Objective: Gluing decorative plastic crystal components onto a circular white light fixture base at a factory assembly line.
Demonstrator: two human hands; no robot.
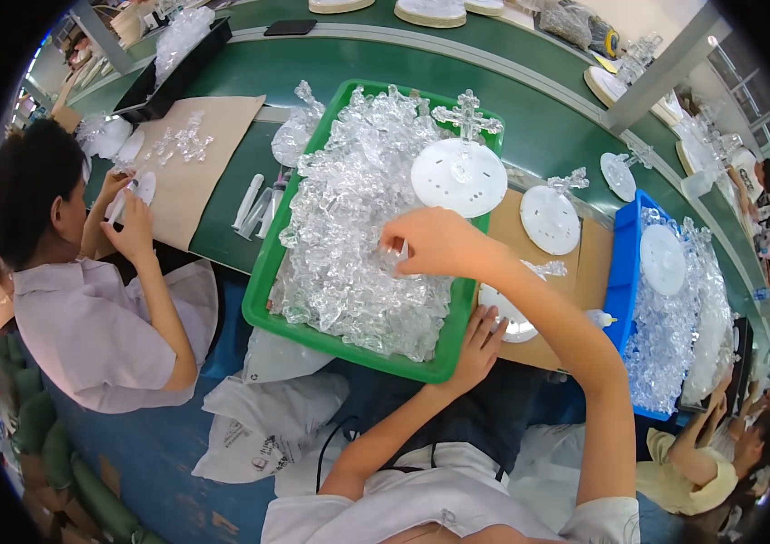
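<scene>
A green tray (348,343) in front of me is heaped with small clear plastic pieces (358,199). Over the heap, my right hand (439,243) has its thumb and fingers pinched at a clear piece, whose shape is partly hidden. My left hand (474,352) rests by the tray's near right corner, fingers stretched out beside a white disc (510,313). That disc lies partly behind my right forearm. On the heap's far right sits another white disc (459,179) with a clear branched plastic part standing on it.
Brown cardboard (595,272) lies right of the tray, bearing another disc (550,220) and a small glue bottle (600,317). A blue bin (622,272) of clear pieces stands farther right. White tubes (249,201) lie left. A co-worker (95,299) sits at the left.
</scene>
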